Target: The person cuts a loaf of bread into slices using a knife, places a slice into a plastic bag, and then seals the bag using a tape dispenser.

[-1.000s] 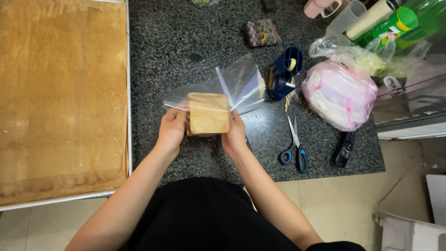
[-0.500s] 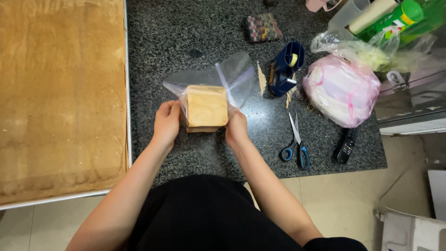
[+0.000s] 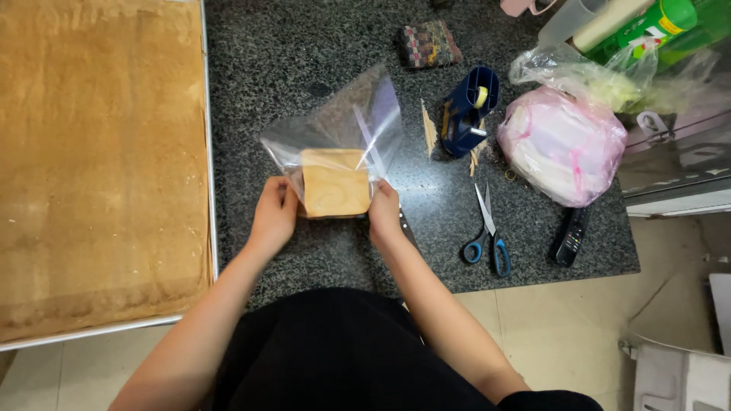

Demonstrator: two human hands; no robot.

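Two hands at work: left hand and right hand each closed on a side of the clear plastic bag, which rests on the dark speckled granite counter directly in front of the person. Square slice of sponge cake sits at the bag's near end, between the two hands; the far part of the bag lies loose and empty. Judgement: keep the grip on the film only, without squeezing the soft slice, and keep it flat on the counter. Surface: large tray of brown sheet cake to the left; blue tape dispenser, scissors, pink bag and a dark remote-like object to the right. Pale tiled floor below the counter edge
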